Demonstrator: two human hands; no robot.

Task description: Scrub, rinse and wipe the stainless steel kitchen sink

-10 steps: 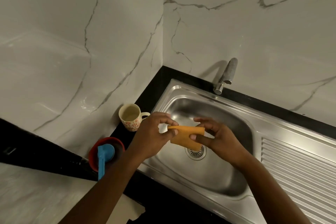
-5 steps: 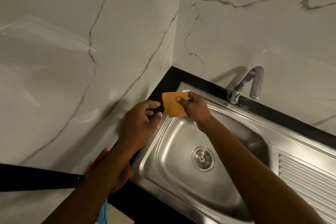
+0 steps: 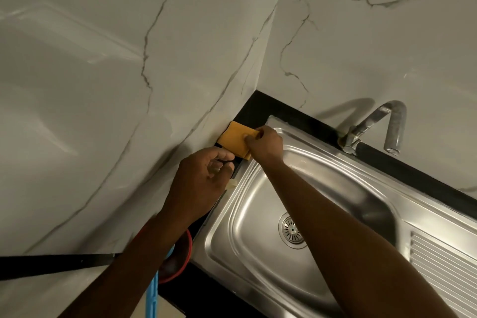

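Pinching orange cloth (image 3: 233, 140), right hand (image 3: 265, 144)

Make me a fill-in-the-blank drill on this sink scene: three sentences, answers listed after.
1. The right hand pinches an ____ cloth by the far left corner of the stainless steel sink.
2. The faucet rises from the ____ countertop behind the sink.
3. The ribbed drainboard lies to the ____ of the basin.

Missing words: orange; black; right.
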